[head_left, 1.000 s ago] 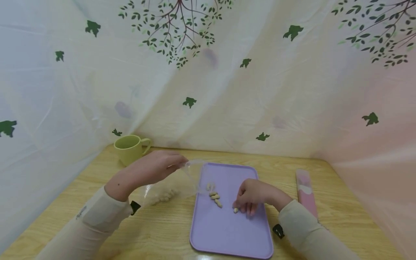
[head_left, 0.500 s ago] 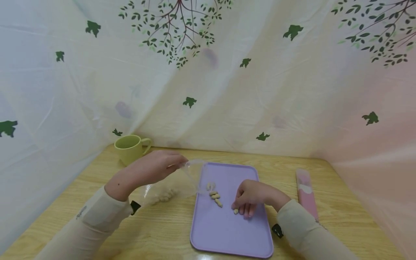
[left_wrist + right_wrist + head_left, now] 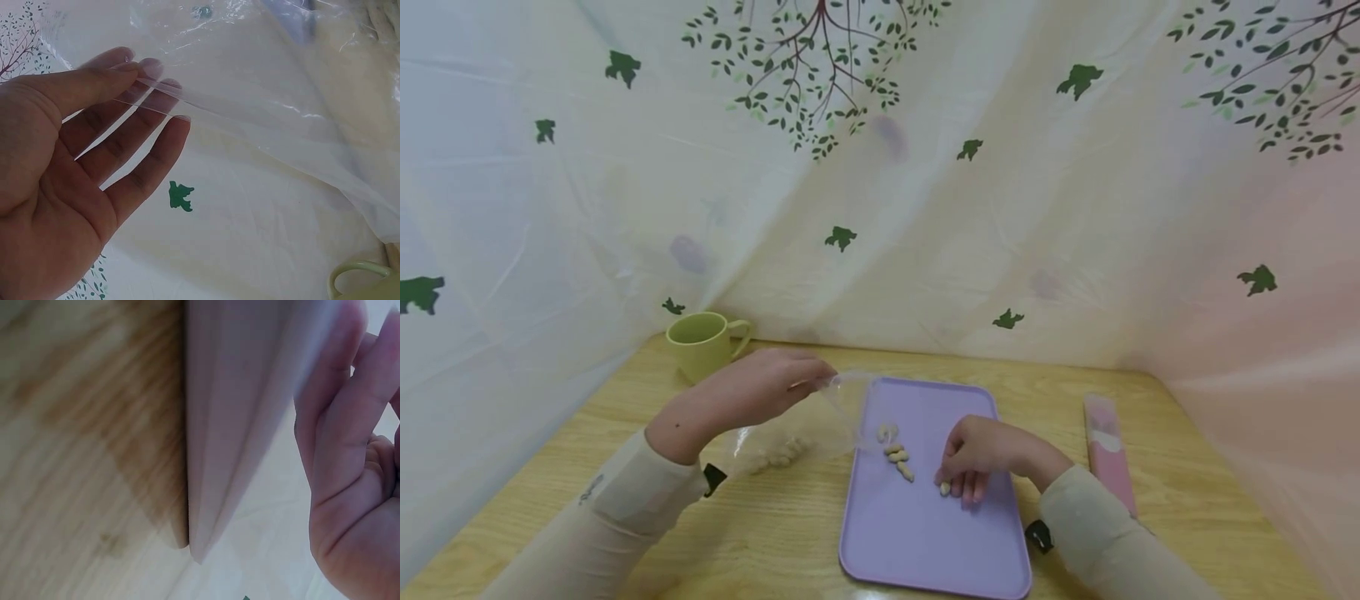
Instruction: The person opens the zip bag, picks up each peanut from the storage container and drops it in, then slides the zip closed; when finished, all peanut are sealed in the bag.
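Bag (image 3: 827, 425) pinched by left hand (image 3: 763, 382), likely holding edge raised; lone peanut (image 3: 945, 489) touched by right hand (image 3: 981, 450) (pinching: can't tell), four o'clock of nut row (image 3: 897, 456).

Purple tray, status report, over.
Left hand pinching clear bag. Right hand apparently pinching peanut at purple tray. Clear bag overlaps tray's left edge, head view.
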`<state>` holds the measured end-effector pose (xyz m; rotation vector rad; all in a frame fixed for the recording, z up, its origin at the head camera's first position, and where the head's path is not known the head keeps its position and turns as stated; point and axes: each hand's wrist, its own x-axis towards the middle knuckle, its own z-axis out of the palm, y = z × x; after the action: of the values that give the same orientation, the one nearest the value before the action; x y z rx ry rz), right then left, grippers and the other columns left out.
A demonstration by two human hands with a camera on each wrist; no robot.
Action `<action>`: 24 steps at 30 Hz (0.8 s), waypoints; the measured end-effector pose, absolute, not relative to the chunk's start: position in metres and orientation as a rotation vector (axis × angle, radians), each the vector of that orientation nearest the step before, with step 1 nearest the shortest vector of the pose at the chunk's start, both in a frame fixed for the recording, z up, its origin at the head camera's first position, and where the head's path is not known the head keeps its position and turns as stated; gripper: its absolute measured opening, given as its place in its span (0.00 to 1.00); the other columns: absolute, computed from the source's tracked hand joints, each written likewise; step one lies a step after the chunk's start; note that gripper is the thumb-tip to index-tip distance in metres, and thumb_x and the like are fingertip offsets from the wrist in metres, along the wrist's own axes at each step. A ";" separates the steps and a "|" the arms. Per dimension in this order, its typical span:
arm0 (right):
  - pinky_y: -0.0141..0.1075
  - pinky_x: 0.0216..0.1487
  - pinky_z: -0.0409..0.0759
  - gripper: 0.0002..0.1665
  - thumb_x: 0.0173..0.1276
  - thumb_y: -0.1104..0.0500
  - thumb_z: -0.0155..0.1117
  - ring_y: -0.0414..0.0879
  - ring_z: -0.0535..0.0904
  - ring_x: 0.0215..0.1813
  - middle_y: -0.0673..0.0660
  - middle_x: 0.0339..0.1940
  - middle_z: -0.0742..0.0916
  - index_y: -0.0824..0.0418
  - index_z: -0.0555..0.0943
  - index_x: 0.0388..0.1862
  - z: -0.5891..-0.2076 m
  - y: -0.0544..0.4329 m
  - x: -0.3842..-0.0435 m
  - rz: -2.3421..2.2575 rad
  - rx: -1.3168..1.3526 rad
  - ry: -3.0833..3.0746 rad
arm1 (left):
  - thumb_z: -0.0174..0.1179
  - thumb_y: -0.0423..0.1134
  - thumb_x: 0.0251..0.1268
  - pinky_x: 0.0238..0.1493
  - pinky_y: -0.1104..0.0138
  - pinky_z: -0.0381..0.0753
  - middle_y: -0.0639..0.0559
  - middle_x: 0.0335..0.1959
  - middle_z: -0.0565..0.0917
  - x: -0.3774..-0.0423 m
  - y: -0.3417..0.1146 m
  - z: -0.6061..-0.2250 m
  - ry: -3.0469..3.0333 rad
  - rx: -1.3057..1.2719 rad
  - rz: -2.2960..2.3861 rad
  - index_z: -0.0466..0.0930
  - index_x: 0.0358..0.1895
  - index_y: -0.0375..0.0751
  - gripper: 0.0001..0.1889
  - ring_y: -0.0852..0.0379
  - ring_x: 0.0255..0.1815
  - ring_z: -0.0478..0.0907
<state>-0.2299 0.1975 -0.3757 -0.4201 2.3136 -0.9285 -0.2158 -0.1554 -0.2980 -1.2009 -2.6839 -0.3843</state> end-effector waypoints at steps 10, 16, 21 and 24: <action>0.33 0.27 0.88 0.13 0.72 0.55 0.73 0.41 0.86 0.23 0.57 0.26 0.91 0.65 0.87 0.35 -0.361 0.204 -0.234 -1.126 -0.465 2.293 | 0.60 0.35 0.81 0.58 0.56 0.91 0.52 0.53 0.92 -0.217 -0.155 -0.299 -2.692 -1.199 -0.374 0.88 0.59 0.42 0.11 0.52 0.55 0.90; 0.37 0.32 0.90 0.16 0.74 0.51 0.74 0.43 0.88 0.28 0.56 0.33 0.93 0.64 0.87 0.41 -0.351 0.198 -0.237 -1.233 -0.451 2.305 | 0.61 0.35 0.80 0.57 0.56 0.91 0.52 0.52 0.92 -0.218 -0.155 -0.300 -2.674 -1.205 -0.376 0.88 0.58 0.42 0.11 0.53 0.54 0.90; 0.40 0.37 0.92 0.18 0.76 0.48 0.72 0.45 0.90 0.33 0.61 0.40 0.94 0.62 0.89 0.47 -0.342 0.189 -0.236 -1.318 -0.456 2.337 | 0.60 0.34 0.81 0.57 0.56 0.91 0.52 0.51 0.92 -0.219 -0.155 -0.301 -2.660 -1.213 -0.379 0.88 0.57 0.42 0.11 0.52 0.54 0.90; 0.42 0.39 0.93 0.18 0.76 0.47 0.72 0.47 0.91 0.34 0.65 0.44 0.94 0.62 0.88 0.48 -0.337 0.183 -0.236 -1.378 -0.442 2.341 | 0.60 0.34 0.81 0.57 0.56 0.91 0.52 0.51 0.92 -0.220 -0.155 -0.301 -2.658 -1.216 -0.381 0.88 0.57 0.42 0.11 0.52 0.53 0.90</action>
<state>-0.2365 0.1827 -0.3371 -0.4420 2.3411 -1.3775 -0.2197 -0.1546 -0.3011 -1.2159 -2.6580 -0.3806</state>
